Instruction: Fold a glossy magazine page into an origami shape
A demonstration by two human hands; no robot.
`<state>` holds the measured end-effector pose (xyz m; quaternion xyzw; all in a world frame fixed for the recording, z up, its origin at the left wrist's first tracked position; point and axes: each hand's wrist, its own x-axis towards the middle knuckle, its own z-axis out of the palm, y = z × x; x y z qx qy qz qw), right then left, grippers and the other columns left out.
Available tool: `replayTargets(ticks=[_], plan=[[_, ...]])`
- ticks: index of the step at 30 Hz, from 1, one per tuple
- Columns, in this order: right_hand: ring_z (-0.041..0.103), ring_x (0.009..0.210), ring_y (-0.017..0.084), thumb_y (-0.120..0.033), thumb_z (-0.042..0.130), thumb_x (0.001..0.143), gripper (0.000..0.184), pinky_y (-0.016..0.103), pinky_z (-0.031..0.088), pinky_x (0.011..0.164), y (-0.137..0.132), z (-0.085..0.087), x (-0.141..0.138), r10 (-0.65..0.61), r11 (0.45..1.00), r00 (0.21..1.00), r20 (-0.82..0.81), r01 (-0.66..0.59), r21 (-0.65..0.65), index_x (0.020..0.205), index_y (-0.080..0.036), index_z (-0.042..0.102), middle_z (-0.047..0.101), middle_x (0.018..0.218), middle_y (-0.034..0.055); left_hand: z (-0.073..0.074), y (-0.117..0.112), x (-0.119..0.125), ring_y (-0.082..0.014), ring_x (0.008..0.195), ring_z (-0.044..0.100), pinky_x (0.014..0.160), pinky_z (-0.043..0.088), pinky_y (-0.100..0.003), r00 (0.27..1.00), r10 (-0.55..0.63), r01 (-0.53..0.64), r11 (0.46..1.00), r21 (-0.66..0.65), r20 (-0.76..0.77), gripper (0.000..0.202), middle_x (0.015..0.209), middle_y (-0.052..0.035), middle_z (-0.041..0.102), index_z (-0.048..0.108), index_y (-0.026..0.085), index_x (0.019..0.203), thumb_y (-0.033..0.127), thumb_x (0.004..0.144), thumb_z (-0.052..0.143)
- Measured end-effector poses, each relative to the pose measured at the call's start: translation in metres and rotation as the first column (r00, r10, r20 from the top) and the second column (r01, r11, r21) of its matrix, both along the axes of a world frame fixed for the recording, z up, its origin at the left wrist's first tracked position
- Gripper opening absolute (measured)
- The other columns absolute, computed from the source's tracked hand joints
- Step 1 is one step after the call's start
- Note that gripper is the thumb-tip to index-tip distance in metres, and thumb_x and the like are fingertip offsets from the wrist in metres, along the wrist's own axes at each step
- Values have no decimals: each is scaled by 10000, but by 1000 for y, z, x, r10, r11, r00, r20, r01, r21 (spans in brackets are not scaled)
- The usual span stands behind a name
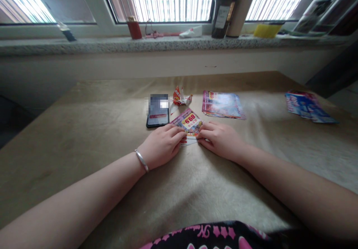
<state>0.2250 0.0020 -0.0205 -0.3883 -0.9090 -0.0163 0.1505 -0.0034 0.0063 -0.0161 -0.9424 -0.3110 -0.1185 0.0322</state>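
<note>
Between my two hands lies a colourful printed paper sheet [190, 120], partly folded, with a yellow price patch and a white strip along its near edge. My left hand [163, 144], with a silver bangle at the wrist, has its fingers closed on the sheet's left side. On the right side, my right hand [219, 139] pinches the sheet near the fold. Just behind the sheet stands a small folded paper figure [181, 97] in red, orange and white. A phone [158, 116] with a lit screen lies beyond my left hand.
A stack of similar printed sheets [223, 104] lies beyond my right hand. More blue and red printed papers [307, 106] are spread at the right of the table [112, 103]. Behind it, a granite windowsill [173, 44] carries a dark lidded container [223, 15], a red bottle [134, 28] and a yellow object [267, 29].
</note>
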Motion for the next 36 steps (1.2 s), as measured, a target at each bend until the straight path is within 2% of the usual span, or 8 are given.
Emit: replayTargets(ticks=[6, 10, 14, 21, 24, 28, 33, 36], plan=[[557, 827, 179, -281, 528, 858, 149, 280, 397, 676, -2, 3, 1, -77, 997, 996, 41, 77, -7, 861, -194, 649, 642, 896, 44, 2, -5, 2, -229, 925, 538, 833, 491, -388, 994, 102, -102, 995, 13, -26, 251, 954, -104, 599, 605, 147, 1068, 252, 901, 449], [553, 876, 199, -304, 549, 840, 188, 298, 412, 713, -1, 0, 2, -103, 995, 995, 0, 103, -17, 961, -201, 649, 642, 955, 53, 0, -4, 1, -245, 979, 504, 897, 454, -423, 991, 133, -133, 990, -54, 9, 334, 1020, -115, 569, 565, 127, 1101, 365, 870, 530], [552, 871, 203, -297, 555, 833, 206, 304, 419, 721, 0, -1, 2, -97, 995, 995, -12, 97, -27, 990, -200, 647, 638, 955, 63, -2, 0, 0, -247, 1007, 488, 907, 443, -429, 986, 149, -138, 981, -139, 72, 292, 1041, -107, 558, 569, 140, 1020, 361, 830, 590], [547, 864, 198, -288, 543, 841, 156, 295, 411, 725, 0, 4, 3, -67, 996, 998, 11, 68, -55, 913, -183, 633, 631, 934, 61, 1, 1, 0, -204, 926, 519, 848, 460, -361, 995, -15, 32, 986, -162, 102, 118, 967, -76, 589, 571, 161, 914, 254, 872, 512], [554, 834, 186, -274, 544, 840, 125, 280, 401, 692, 0, 7, 8, -27, 999, 999, 32, 28, -44, 881, -185, 622, 637, 899, 49, 3, 0, 1, -193, 916, 537, 851, 459, -355, 992, -92, 104, 983, -150, 86, 133, 971, -80, 605, 575, 163, 952, 207, 882, 471], [573, 802, 170, -245, 542, 843, 99, 269, 399, 666, 1, 10, 14, 15, 999, 998, 63, -12, -47, 856, -194, 626, 657, 873, 31, 3, 0, 0, -196, 935, 544, 855, 464, -355, 990, -130, 137, 982, -128, 58, 176, 983, -89, 616, 589, 163, 988, 184, 881, 451], [603, 841, 169, -232, 540, 851, 140, 275, 436, 702, 2, 12, 20, 68, 995, 996, 55, -64, -76, 849, -204, 678, 687, 940, 26, 4, 0, -2, -197, 959, 548, 869, 459, -363, 987, -152, 160, 976, -149, 60, 196, 1021, -86, 618, 599, 171, 1004, 202, 887, 445], [618, 847, 165, -234, 556, 845, 152, 285, 459, 728, 3, 14, 23, 100, 989, 994, 35, -96, -111, 866, -223, 706, 695, 984, 17, 6, 0, -3, -220, 985, 538, 885, 451, -385, 982, -180, 186, 965, -185, 49, 235, 1073, -94, 608, 598, 173, 1032, 317, 873, 500]])
